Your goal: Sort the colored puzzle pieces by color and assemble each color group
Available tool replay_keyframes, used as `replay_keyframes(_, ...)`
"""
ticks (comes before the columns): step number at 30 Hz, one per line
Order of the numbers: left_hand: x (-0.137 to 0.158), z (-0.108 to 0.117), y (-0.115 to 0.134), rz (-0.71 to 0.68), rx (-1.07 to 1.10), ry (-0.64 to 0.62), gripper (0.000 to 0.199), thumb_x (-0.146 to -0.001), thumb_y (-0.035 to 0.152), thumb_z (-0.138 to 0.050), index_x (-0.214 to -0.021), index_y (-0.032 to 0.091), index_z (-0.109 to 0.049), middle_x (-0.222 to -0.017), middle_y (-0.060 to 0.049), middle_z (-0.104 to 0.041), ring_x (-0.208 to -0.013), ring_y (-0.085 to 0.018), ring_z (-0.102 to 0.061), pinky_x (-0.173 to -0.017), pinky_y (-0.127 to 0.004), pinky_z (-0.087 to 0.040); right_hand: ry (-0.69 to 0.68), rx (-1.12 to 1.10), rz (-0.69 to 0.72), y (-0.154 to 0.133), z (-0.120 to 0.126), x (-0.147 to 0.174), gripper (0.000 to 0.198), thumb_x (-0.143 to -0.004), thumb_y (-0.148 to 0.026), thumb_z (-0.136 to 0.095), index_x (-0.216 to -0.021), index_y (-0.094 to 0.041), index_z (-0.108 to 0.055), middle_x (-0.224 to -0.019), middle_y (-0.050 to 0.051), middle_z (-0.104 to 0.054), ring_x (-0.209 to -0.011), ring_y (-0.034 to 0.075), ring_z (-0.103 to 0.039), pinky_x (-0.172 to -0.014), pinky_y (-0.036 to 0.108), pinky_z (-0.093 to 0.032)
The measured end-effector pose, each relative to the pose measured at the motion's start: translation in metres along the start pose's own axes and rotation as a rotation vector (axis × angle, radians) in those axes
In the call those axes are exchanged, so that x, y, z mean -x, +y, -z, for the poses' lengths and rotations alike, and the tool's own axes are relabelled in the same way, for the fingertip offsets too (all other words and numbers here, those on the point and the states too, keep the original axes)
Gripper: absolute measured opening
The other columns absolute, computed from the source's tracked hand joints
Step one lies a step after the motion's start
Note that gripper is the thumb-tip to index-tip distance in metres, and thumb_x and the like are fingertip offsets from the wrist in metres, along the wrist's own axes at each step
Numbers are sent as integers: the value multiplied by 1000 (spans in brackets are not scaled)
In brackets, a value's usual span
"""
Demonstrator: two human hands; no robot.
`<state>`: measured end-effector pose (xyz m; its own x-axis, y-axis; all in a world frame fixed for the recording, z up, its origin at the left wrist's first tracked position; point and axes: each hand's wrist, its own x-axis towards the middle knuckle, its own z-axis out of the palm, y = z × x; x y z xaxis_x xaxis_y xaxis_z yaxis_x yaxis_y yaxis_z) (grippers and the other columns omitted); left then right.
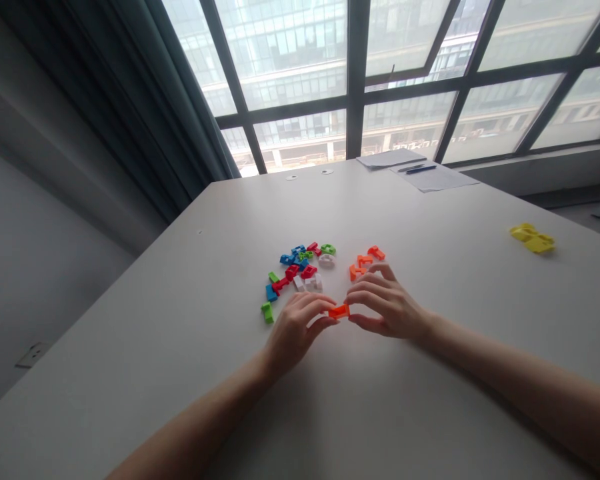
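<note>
Between my two hands is a small orange plastic block [339, 311], low over the white table [380, 407]. My left hand [300, 325] pinches its left end between thumb and fingers. At its right end, the thumb and fingertips of my right hand [387, 305] close on the block too. Just beyond my right fingers lie several orange pieces [364, 261]. A loose heap of blue, red, green and white pieces spreads past my left hand, with a green piece [267, 313] nearest to it and a white piece [313, 283] just behind its fingers.
Two yellow pieces [533, 238] lie far to the right. Papers [440, 177] with a dark pen [421, 169] rest at the table's far edge, below the windows. A dark curtain [145, 100] hangs at the left, and a wall socket [33, 355] is low on the left wall.
</note>
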<state>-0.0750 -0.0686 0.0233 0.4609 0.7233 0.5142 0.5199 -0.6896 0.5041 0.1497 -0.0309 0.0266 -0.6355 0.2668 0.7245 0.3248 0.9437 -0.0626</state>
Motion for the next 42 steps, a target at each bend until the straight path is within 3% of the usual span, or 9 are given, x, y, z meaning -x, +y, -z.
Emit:
replay_keyframes(5, 2, -1, 0, -73, -78, 0, 9, -92, 28, -59, -96, 20, -62, -99, -3, -71, -92, -18, -65, -83, -33, -47, -14, -148, -63, -10, -3, -3, 15, -84, -20, -61, -96, -22, -53, -85, 2, -67, -83, 18, -60, -85, 37, -41)
replay_keyframes(9, 3, -1, -1, -30, -156, 5, 24, -91, 35, -60, -108, 19, -59, -96, -5, -69, -83, -19, -63, -80, -35, -49, 76, -110, -84, -8, 1, -6, 18, -82, -16, -60, -97, -23, -52, -84, 1, -70, -79, 17, -63, -88, 40, -40)
replay_keyframes(12, 3, -2, -3, 8, -138, -11, 23, -91, 34, -59, -108, 19, -58, -103, -7, -67, -89, -19, -63, -83, -35, -50, 194, 76, -173, 11, 11, -5, 18, -80, -15, -62, -93, -25, -53, -85, -1, -73, -79, 18, -66, -96, 44, -35)
replay_keyframes(17, 4, -3, -5, -15, -114, -39, 11, -92, 28, -58, -99, 20, -60, -107, -7, -66, -101, -21, -62, -89, -37, -50, 294, 331, -442, 66, 30, 15, 10, -80, -20, -61, -81, -24, -52, -83, -1, -75, -77, 19, -68, -100, 44, -33)
replay_keyframes(21, 4, -3, -5, -5, -130, -32, 10, -92, 26, -59, -99, 20, -59, -105, -7, -67, -99, -21, -63, -89, -37, -49, 189, 467, -616, 97, 36, 36, 8, -77, -26, -60, -76, -23, -53, -77, 0, -72, -70, 19, -66, -100, 45, -30)
replay_keyframes(25, 4, -3, -4, 30, -140, -35, 12, -91, 26, -59, -100, 19, -59, -101, -7, -67, -97, -21, -63, -87, -37, -50, 43, 495, -722, 106, 31, 46, 11, -81, -33, -57, -78, -23, -60, -72, 0, -70, -75, 22, -65, -96, 48, -27)
replay_keyframes(33, 5, -4, -5, 53, -168, -60, 10, -91, 25, -58, -99, 19, -61, -96, -5, -68, -91, -20, -64, -84, -35, -50, -58, 492, -736, 105, 21, 49, 22, -88, -39, -51, -90, -23, -65, -77, 3, -73, -84, 26, -62, -94, 49, -22)
replay_keyframes(38, 5, -6, -6, -2, -173, -83, 11, -92, 23, -56, -102, 20, -59, -100, -5, -68, -96, -20, -62, -88, -36, -48, -98, 524, -758, 106, 15, 52, 22, -89, -37, -48, -89, -21, -63, -91, 7, -72, -89, 26, -61, -90, 46, -26)
replay_keyframes(42, 4, -9, -4, -64, -213, -105, 14, -93, 22, -54, -106, 19, -58, -105, -5, -67, -100, -20, -61, -91, -36, -47, -113, 560, -698, 104, 13, 50, 23, -91, -33, -46, -101, -19, -61, -100, 10, -69, -94, 27, -59, -88, 44, -28)
